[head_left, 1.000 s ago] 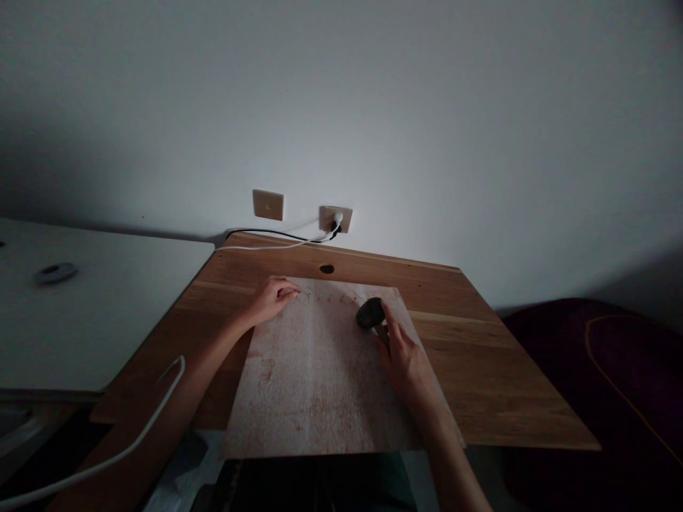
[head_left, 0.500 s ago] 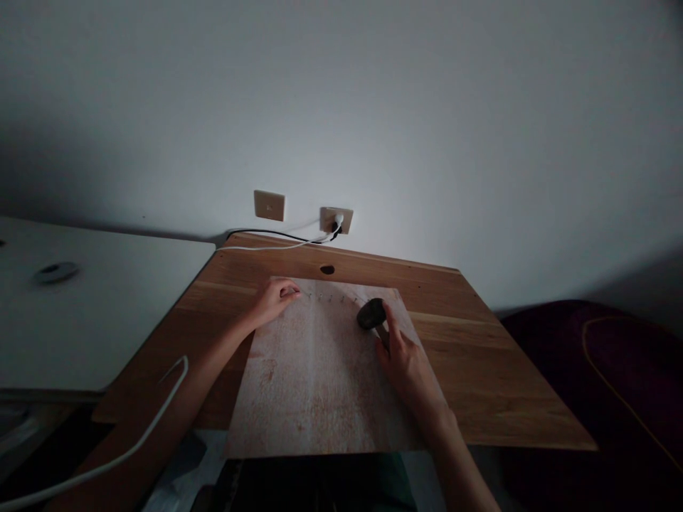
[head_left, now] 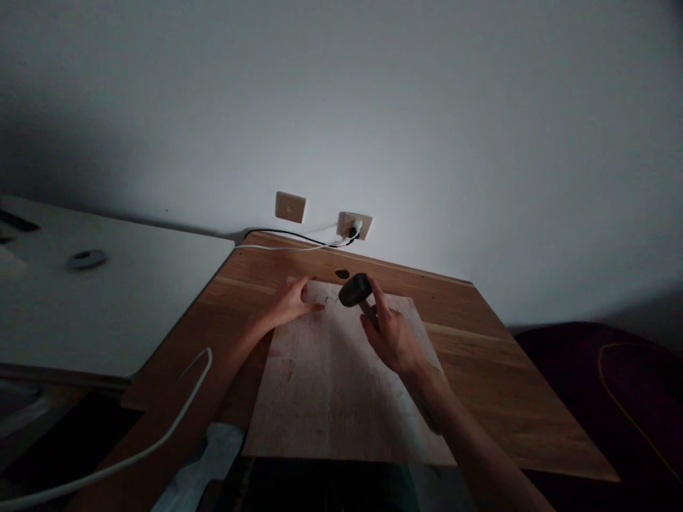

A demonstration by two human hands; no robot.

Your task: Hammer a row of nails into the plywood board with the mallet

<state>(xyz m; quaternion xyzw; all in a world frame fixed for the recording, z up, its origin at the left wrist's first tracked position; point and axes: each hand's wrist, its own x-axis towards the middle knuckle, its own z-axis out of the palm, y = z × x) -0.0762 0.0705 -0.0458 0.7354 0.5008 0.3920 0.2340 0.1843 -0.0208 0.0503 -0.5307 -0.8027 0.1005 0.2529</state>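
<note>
Right-hand fingers (head_left: 376, 290) curled closed around the handle of a black-headed hammer (head_left: 353, 290), the head lifted just past the fingertips. Left-hand fingers (head_left: 314, 306) loosely spread, empty, tips just beside a row of small nails (head_left: 331, 301). Pale wood board (head_left: 341, 398) lay beneath both hands, on a wooden desk (head_left: 496, 370).

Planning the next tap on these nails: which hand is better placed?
Right, probably: the right hand holds the dark-headed hammer above the wooden board. The left hand is empty, though it sits closest to the row of small nails.
</note>
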